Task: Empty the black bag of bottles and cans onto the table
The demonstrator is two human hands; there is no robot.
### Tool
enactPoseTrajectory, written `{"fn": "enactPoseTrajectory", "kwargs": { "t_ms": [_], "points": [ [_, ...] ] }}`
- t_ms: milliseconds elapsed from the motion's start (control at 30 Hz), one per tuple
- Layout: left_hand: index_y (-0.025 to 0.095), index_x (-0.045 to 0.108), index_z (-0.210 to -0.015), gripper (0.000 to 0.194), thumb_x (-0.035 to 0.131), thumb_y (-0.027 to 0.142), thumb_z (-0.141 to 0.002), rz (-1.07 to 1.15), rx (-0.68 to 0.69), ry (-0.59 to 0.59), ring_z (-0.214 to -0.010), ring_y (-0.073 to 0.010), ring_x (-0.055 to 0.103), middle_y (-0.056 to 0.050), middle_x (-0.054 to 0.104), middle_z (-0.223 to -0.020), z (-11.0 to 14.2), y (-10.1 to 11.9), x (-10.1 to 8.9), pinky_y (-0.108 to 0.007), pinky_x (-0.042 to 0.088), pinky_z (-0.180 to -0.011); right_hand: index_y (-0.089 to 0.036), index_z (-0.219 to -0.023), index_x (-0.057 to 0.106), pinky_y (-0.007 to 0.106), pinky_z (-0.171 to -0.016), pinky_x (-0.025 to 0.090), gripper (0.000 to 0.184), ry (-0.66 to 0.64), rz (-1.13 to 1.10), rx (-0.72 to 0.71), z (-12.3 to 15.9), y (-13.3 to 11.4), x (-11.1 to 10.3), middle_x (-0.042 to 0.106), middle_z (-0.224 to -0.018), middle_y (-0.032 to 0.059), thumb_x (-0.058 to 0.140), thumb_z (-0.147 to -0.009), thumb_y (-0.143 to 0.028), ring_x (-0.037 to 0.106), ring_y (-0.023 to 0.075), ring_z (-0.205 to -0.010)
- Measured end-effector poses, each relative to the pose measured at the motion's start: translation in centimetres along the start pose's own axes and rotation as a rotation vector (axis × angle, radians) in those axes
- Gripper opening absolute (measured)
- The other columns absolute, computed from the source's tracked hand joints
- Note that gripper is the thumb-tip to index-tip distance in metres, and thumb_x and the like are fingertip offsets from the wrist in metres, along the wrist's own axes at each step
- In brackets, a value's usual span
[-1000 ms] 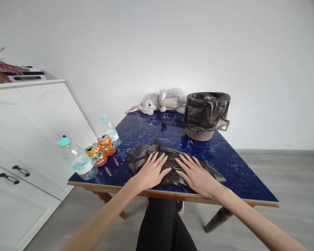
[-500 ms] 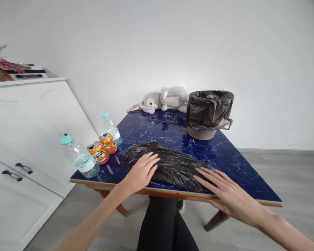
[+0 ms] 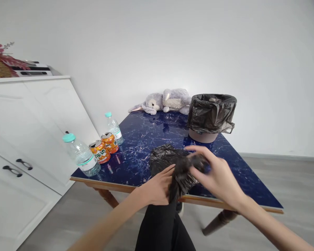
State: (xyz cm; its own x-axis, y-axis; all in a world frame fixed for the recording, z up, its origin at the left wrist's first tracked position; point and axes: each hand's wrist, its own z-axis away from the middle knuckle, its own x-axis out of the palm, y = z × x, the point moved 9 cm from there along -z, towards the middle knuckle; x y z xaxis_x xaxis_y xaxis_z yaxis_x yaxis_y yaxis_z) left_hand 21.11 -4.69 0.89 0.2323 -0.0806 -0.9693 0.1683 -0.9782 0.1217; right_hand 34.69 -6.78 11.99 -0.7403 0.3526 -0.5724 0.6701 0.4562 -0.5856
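Forearms angled inward over the wooden near edge (image 3: pixel 104 184), the person's left hand (image 3: pixel 159 186) touches a crumpled black plastic bag (image 3: pixel 162 157), its grip unclear, while the right hand (image 3: pixel 219 176) holds the bag's bunched end between both hands, glossy blue marbled tabletop (image 3: pixel 136 134) opening beyond toward a round, black-lined bin (image 3: pixel 202 137).

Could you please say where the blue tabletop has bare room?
Bare: between the orange metal cans and black-lined taupe bin; also the right front corner, beyond the right hand. Crowded: the left edge, with clear plastic bottles, and the front middle, around the crumpled black plastic bag.
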Motion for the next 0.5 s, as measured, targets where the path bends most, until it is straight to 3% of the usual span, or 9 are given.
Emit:
{"fn": "enactPoseTrajectory", "kwargs": {
  "t_ms": [67, 167, 267, 333, 400, 433, 500],
  "points": [
    [0.019, 0.065, -0.140, 0.048, 0.054, 0.011, -0.094, -0.004, -0.051, 0.015, -0.149, -0.0305, 0.052, -0.012, 0.068, -0.146, 0.9, -0.6, -0.1, -0.049, 0.030, -0.134, -0.028, -0.136, 0.059, 0.037, -0.086, 0.060, 0.040, -0.088, 0.019, 0.077, -3.4, 1.8, 3.1, 0.080, -0.110, 0.0042, 0.063, -0.096, -0.033, 0.077, 0.0261, -0.095],
    [0.020, 0.060, -0.145, 0.057, 0.052, 0.006, -0.090, -0.021, -0.154, 0.052, -0.149, -0.0315, 0.051, -0.013, 0.065, -0.149, 3.4, -1.9, -1.0, -0.053, 0.034, -0.132, -0.025, -0.138, 0.058, 0.037, -0.083, 0.059, 0.043, -0.254, 0.219, 0.141, -7.1, 5.5, 8.2, 0.080, -0.102, 0.0058, 0.066, -0.096, -0.033, 0.077, 0.0270, -0.089],
    [0.020, 0.056, -0.147, 0.058, 0.048, 0.004, -0.091, -0.072, -0.418, 0.307, -0.147, -0.0317, 0.052, -0.014, 0.063, -0.149, 7.3, -3.7, -4.2, -0.057, 0.042, -0.125, -0.020, -0.141, 0.058, 0.043, -0.089, 0.060, 0.053, -0.283, 0.288, 0.162, -8.5, 7.5, 11.3, 0.079, -0.113, 0.0125, 0.074, -0.091, -0.031, 0.077, 0.0326, -0.102],
    [0.021, 0.054, -0.144, 0.051, 0.041, 0.005, -0.097, -0.093, -0.595, 0.538, -0.141, -0.0292, 0.056, -0.014, 0.063, -0.144, 10.0, -4.1, -6.7, -0.054, 0.048, -0.120, -0.016, -0.148, 0.053, 0.050, -0.102, 0.057, 0.059, -0.254, 0.303, 0.142, -8.3, 7.1, 11.7, 0.070, -0.137, 0.0198, 0.071, -0.093, -0.028, 0.070, 0.0371, -0.122],
    [0.023, 0.053, -0.143, 0.046, 0.039, 0.007, -0.103, -0.086, -0.607, 0.640, -0.140, -0.0269, 0.057, -0.014, 0.063, -0.143, 10.7, -3.0, -8.1, -0.051, 0.049, -0.118, -0.015, -0.156, 0.046, 0.055, -0.117, 0.047, 0.058, -0.200, 0.306, 0.056, -7.4, 5.1, 11.2, 0.055, -0.158, 0.0215, 0.059, -0.100, -0.026, 0.056, 0.0371, -0.143],
    [0.024, 0.052, -0.145, 0.045, 0.040, 0.009, -0.104, -0.075, -0.548, 0.609, -0.143, -0.0265, 0.055, -0.013, 0.062, -0.145, 10.0, -2.2, -8.2, -0.050, 0.047, -0.120, -0.015, -0.158, 0.045, 0.055, -0.122, 0.042, 0.056, -0.172, 0.299, -0.023, -6.8, 3.8, 10.8, 0.050, -0.162, 0.0200, 0.053, -0.104, -0.026, 0.050, 0.0352, -0.149],
    [0.024, 0.048, -0.152, 0.045, 0.045, 0.016, -0.108, -0.059, -0.399, 0.438, -0.149, -0.0267, 0.050, -0.013, 0.060, -0.153, 7.7, -0.4, -7.3, -0.050, 0.042, -0.125, -0.017, -0.159, 0.046, 0.054, -0.129, 0.035, 0.051, -0.159, 0.282, -0.217, -5.4, 1.3, 10.5, 0.048, -0.165, 0.0160, 0.041, -0.109, -0.028, 0.043, 0.0304, -0.156]
  ]
}}
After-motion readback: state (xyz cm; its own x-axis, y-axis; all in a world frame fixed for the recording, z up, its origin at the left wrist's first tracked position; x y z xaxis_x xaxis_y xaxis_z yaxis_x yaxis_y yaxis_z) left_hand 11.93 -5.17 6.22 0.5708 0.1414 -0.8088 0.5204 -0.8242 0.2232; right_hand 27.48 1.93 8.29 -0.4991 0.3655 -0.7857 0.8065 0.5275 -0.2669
